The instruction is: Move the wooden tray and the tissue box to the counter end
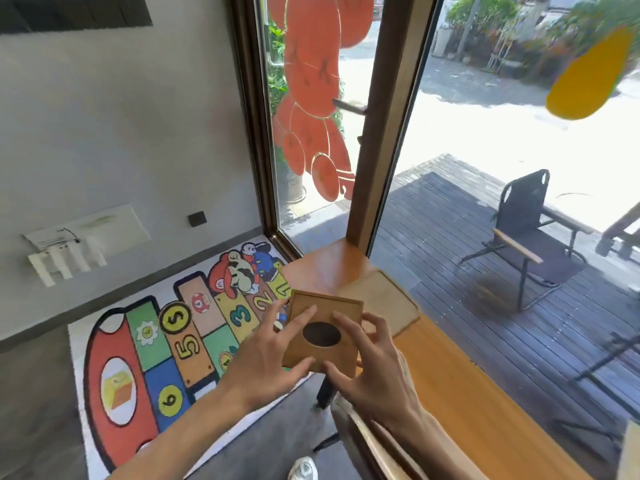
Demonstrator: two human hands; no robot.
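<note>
A square wooden tissue box with a dark oval opening on top is held between both hands, above the left edge of the counter. My left hand grips its left side, thumb under the near edge. My right hand grips its right and near side. Just beyond the box, the pale wooden tray lies flat on the counter near its far end by the window frame.
The orange-brown counter runs along a large window and ends at a wooden post. A colourful game rug covers the floor at left. A chair back stands close below my right arm. A black chair sits outside on the deck.
</note>
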